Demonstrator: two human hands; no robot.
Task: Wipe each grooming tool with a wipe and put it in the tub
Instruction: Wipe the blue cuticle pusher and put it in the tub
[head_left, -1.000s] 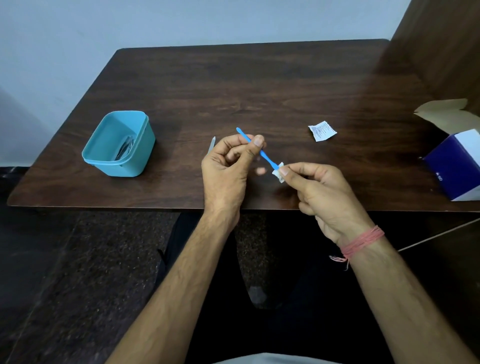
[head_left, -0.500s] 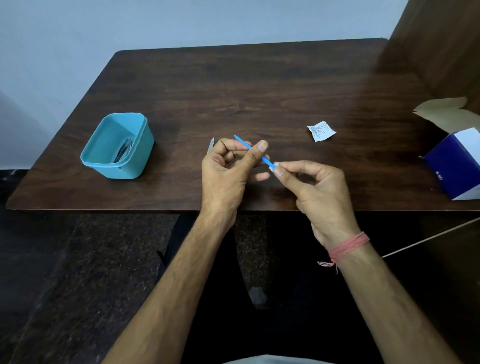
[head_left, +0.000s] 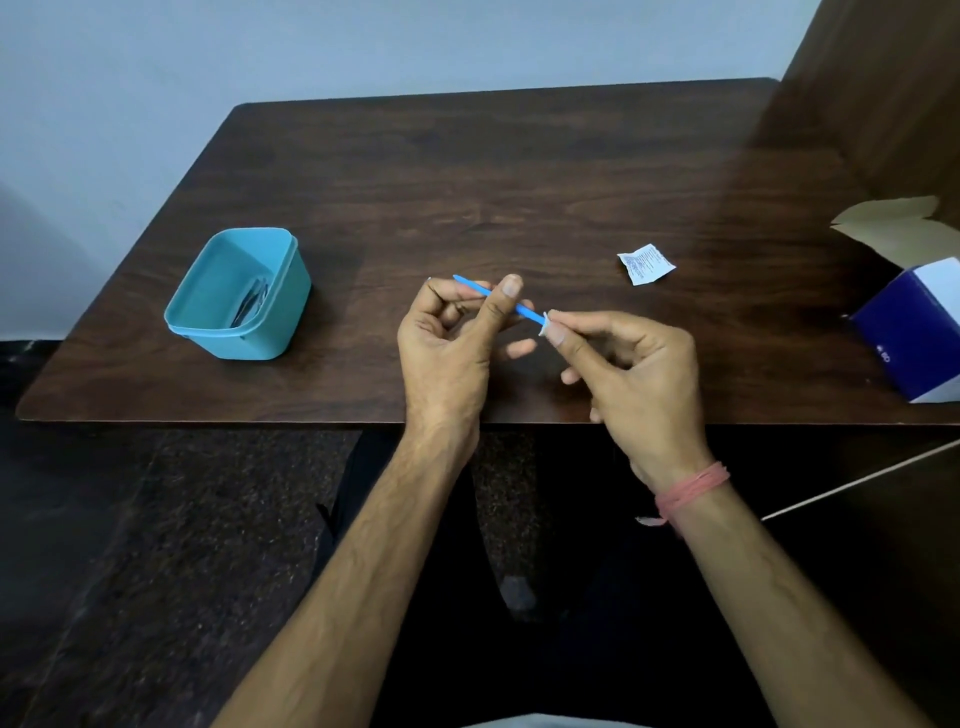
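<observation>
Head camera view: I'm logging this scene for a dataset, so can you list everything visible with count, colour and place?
table: one, dark brown wood, fills the middle of the view
tub: one, teal, left part of the table, metal tools inside
metal tools: count unclear, silver, lying in the tub
stick tool: one, blue, held over the table's front middle
wipe: one, small, white, pinched around the stick tool's near end
sachet: one, white, printed, torn open, on the table right of centre
box: one, dark blue and white, flap open, right edge of the table
wristband: one, pink thread, right wrist
left hand: grips the stick tool
right hand: pinches the wipe
</observation>
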